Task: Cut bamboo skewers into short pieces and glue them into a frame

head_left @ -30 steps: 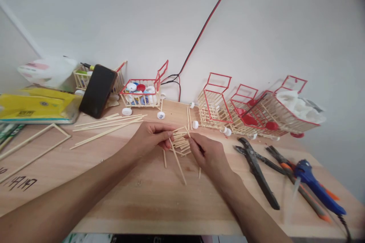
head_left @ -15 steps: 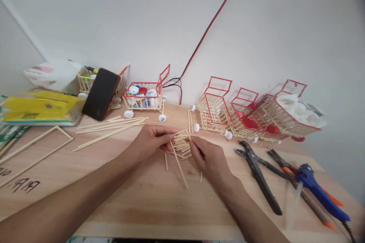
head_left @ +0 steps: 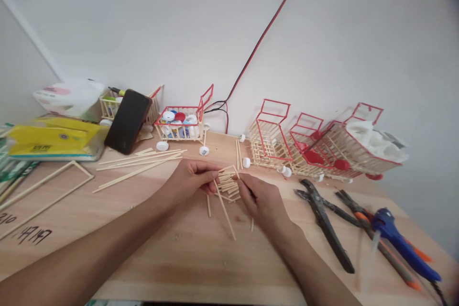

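Pale thin wooden sticks are joined in a small angled frame (head_left: 225, 214) between my hands. My left hand (head_left: 195, 177) is closed, its thumb and fingers pinching the left stick near its upper end. Closed as well, my right hand (head_left: 260, 196) pinches the right stick of the same frame just below the top corner. Beneath and behind the frame lies a pile of short cut sticks (head_left: 226, 182) on the wooden table (head_left: 172, 258). My fingers partly cover the pile and the frame's right side.
Stick-built carts with red trim (head_left: 274, 138) stand along the wall, one filled with bottle caps (head_left: 179, 117). A phone (head_left: 128, 122), a yellow pack (head_left: 53, 138) and long loose sticks (head_left: 139, 167) lie left. Cutting pliers (head_left: 326, 224) and a blue glue gun (head_left: 405, 244) lie right.
The whole view has shifted slightly. My right hand has edged a little against the frame's corner; both hands keep their pinch on the sticks.
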Motion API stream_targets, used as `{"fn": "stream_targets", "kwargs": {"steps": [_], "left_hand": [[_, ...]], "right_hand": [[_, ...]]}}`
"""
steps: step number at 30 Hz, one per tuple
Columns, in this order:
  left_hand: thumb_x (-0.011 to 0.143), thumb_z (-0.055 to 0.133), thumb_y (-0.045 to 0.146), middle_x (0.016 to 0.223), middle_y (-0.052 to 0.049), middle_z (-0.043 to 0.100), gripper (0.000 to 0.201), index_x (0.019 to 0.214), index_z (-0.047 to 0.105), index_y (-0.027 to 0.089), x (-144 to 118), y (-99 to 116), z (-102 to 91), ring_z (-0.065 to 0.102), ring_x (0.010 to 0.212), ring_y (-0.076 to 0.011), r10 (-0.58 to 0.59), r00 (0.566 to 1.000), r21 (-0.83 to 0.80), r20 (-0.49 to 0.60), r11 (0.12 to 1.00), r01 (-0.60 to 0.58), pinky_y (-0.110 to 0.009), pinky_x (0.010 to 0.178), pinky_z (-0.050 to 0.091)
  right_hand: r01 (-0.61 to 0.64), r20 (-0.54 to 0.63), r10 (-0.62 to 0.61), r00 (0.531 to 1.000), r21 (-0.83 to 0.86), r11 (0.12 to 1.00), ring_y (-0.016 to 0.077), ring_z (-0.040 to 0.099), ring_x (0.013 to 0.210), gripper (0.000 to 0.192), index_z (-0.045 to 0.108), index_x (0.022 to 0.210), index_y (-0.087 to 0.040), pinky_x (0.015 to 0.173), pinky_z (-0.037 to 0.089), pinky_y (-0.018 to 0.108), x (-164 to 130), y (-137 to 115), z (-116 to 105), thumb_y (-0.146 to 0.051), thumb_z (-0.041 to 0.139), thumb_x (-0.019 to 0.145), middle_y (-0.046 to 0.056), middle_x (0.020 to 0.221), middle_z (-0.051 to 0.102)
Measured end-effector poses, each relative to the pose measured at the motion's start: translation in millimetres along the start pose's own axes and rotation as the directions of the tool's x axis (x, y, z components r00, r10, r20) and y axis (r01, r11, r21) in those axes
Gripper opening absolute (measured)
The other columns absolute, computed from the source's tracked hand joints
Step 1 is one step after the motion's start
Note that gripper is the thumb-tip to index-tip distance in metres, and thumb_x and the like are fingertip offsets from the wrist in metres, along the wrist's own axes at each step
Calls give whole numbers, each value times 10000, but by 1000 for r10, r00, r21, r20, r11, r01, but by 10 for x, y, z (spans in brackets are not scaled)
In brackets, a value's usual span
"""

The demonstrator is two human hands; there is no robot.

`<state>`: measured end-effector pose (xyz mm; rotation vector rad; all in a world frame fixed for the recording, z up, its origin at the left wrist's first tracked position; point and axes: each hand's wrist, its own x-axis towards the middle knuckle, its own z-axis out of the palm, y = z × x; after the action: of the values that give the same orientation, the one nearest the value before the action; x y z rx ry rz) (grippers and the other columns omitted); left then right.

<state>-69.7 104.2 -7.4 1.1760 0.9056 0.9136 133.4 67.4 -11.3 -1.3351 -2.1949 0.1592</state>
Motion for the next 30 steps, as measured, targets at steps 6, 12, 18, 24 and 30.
{"fn": "stream_targets", "kwargs": {"steps": [6,12,18,24,30], "left_hand": [[739,667,178,605,-15,660,167,875,734,108,-10,17,22,579,504,-77,-23,999,-1,-35,1000,23,-177,504,507],[722,681,193,595,-17,660,159,846,732,106,-11,15,30,577,502,-82,-20,999,-17,-42,1000,19,-188,499,514],[721,698,227,639,-31,678,185,859,731,108,-7,-7,12,591,524,-94,-10,999,13,-42,1000,11,-209,525,526],[738,679,208,621,-18,665,169,868,727,113,-4,-12,7,580,516,-89,-11,999,27,-31,1000,12,-212,535,524],[744,672,218,646,-25,654,168,850,727,101,-17,13,12,569,527,-79,3,1000,30,-9,1000,-3,-188,524,502]], "right_hand": [[-6,-6,6,1000,-26,1000,115,534,602,243,568,768,-190,587,339,217,-3,-8,-1,-256,418,947,11,682,612],[-7,-1,7,1000,-27,1000,127,560,615,232,590,803,-192,595,354,217,-10,-3,5,-254,415,943,19,689,628],[-4,2,4,1000,-31,1000,131,585,642,240,616,827,-191,604,375,217,-11,10,10,-260,419,944,33,728,658],[-4,-1,4,1000,-50,999,129,594,648,231,627,853,-186,614,379,216,-10,12,4,-260,427,943,39,748,669],[-1,-7,0,1000,-45,999,129,581,644,237,616,827,-186,609,365,219,-17,7,6,-257,423,944,31,721,647]]}}
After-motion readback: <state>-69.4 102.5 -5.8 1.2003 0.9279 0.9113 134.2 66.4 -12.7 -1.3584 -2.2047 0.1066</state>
